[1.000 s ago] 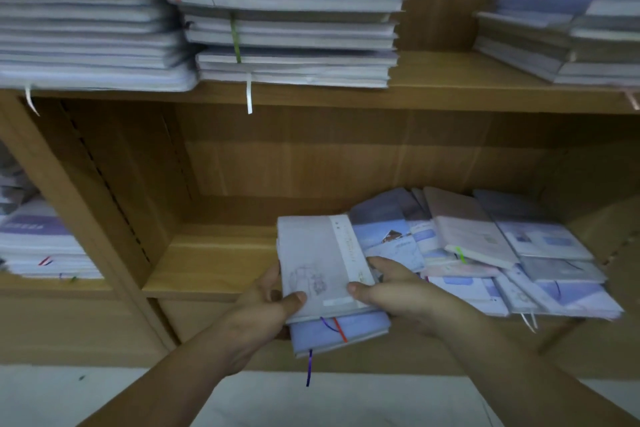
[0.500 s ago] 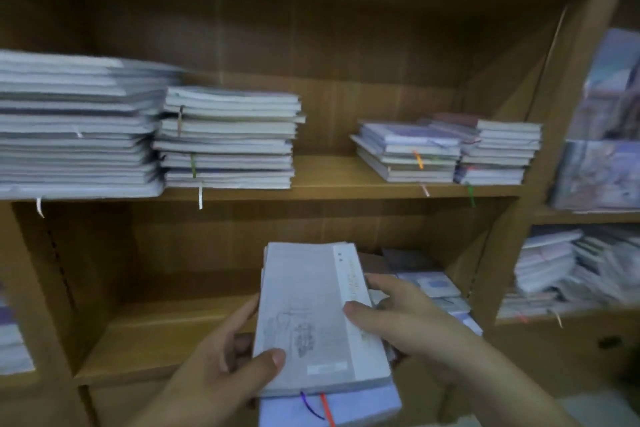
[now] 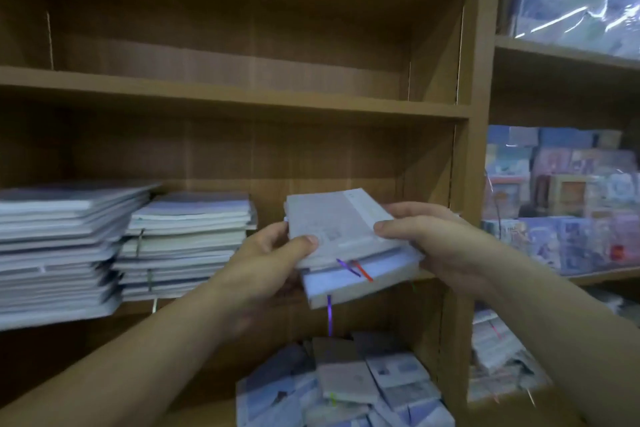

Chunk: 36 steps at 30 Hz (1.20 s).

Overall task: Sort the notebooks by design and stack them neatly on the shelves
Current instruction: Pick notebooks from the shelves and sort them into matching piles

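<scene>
Grey notebooks (image 3: 343, 239) sit clamped between my hands: left hand (image 3: 270, 253) grips their left edge, thumb on top, right hand (image 3: 426, 239) their right edge, all held right of the stacks (image 3: 187, 246).

Pretty dim and bluish overall. The shelves (image 3: 242, 99) go dark at the back, there's glare on the plastic wrap (image 3: 575, 7) top right, and the edges are smeared and bowed.

A stationery shop, by the look of it: wooden shelves (image 3: 242, 104) stacked with notebooks (image 3: 187, 243), plastic-wrapped stock (image 3: 568, 198) alongside.
</scene>
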### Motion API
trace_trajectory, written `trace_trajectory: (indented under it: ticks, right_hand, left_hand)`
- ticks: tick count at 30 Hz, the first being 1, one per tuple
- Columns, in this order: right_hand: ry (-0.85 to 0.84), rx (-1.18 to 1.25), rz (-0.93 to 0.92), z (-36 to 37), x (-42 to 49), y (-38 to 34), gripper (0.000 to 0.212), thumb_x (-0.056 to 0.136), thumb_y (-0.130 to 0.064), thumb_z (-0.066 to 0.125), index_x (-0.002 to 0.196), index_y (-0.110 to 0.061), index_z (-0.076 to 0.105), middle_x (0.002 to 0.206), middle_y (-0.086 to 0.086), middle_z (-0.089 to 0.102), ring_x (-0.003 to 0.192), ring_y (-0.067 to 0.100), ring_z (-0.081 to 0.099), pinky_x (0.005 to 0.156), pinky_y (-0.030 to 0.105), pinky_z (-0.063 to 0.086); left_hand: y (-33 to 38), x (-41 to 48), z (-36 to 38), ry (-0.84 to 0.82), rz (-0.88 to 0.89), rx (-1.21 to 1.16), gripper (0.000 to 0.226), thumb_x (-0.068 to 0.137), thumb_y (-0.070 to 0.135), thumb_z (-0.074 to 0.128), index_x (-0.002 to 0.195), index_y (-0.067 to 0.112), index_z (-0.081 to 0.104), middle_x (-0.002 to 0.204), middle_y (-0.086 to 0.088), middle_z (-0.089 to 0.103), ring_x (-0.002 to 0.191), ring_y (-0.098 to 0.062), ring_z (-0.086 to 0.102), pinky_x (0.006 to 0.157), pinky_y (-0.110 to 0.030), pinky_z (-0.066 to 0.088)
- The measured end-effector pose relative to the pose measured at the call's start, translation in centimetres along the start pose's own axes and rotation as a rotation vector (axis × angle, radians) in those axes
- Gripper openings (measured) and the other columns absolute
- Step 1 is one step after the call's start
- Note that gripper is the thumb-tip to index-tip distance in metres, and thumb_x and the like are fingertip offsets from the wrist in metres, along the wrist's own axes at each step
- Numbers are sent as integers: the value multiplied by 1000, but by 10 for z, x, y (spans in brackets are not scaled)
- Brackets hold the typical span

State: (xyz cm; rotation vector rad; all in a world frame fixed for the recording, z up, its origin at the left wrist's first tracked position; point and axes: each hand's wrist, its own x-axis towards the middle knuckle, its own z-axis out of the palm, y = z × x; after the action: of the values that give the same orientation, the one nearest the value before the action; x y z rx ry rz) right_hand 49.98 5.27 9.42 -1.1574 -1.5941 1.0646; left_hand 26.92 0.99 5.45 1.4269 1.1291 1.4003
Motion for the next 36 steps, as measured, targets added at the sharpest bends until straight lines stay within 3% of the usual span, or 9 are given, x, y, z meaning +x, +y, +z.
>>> trace_trajectory:
  ticks: [10, 15, 18, 20, 23, 27, 31, 33, 36]
  right_hand:
    - [193, -135, -69, -26, 111, 1, 67, 83, -31, 83, 141, -12, 55, 132, 6, 59, 115, 27, 59, 96, 42, 53]
    - [81, -867, -258, -37, 116, 17, 94, 75, -75, 69, 150, -23, 46, 150, -6, 51, 131, 17, 52, 104, 38, 50]
    - [23, -913, -280, -36, 118, 29, 91, 73, -73, 71, 149, -30, 47, 153, -11, 46, 138, 15, 46, 112, 40, 43]
    - [120, -991, -324, -36, 126, 38, 69, 84, -64, 68, 144, -34, 53, 150, -11, 51, 136, 14, 48, 110, 43, 45]
    - [227, -1153, -342, -31, 129, 38, 50, 93, -59, 60, 139, -39, 55, 145, -8, 55, 130, 18, 53, 100, 41, 51]
    - [335, -1301, -378, -20, 127, 38, 41, 99, -48, 56, 135, -29, 60, 133, 0, 62, 123, 25, 56, 90, 39, 52]
    - [499, -1198, -660, -1, 104, 61, 27, 95, -41, 59, 112, -25, 73, 101, 0, 64, 101, 26, 61, 71, 37, 50]
    - [462, -1023, -710, 23, 83, 83, 22, 91, -45, 59, 94, -30, 74, 87, -6, 64, 89, 23, 63, 66, 34, 49]
    - [85, -861, -399, 60, 71, 127, 31, 84, -57, 58, 77, -31, 72, 70, -9, 67, 73, 13, 65, 66, 36, 56]
  left_hand:
    - [-1, 161, 34, 138, -81, 92, 27, 95, 25, 69, 112, 4, 67, 79, -13, 69, 58, -24, 58, 51, -27, 41]
    - [-22, 190, 28, 264, 246, 819, 35, 92, 53, 65, 86, 21, 76, 71, 6, 73, 71, -16, 70, 71, -35, 59]
    - [-32, 175, 28, 79, 282, 681, 54, 86, 60, 70, 123, 21, 70, 106, 7, 73, 96, -8, 68, 84, -24, 55]
    - [-39, 164, 26, -52, 265, 733, 88, 79, 58, 78, 150, 17, 46, 125, 11, 62, 111, -6, 62, 93, -22, 51]
    - [-50, 163, 25, 45, 339, 871, 90, 79, 50, 83, 153, 18, 42, 128, 7, 62, 116, -13, 62, 97, -29, 52]
    - [-50, 167, 31, 138, 334, 831, 72, 82, 40, 82, 145, 20, 53, 119, -2, 68, 110, -21, 65, 95, -32, 53]
    - [-69, 143, 31, 265, 588, 840, 40, 86, 31, 74, 122, 19, 63, 104, 1, 65, 93, -17, 64, 82, -31, 52]
    - [-93, 113, 26, 201, 660, 741, 33, 88, 23, 70, 121, 19, 65, 93, 8, 64, 77, -7, 61, 73, -24, 51]
    - [-151, 68, 4, 73, 518, 753, 25, 91, 21, 67, 116, 26, 68, 85, 12, 68, 73, -6, 64, 67, -23, 53]
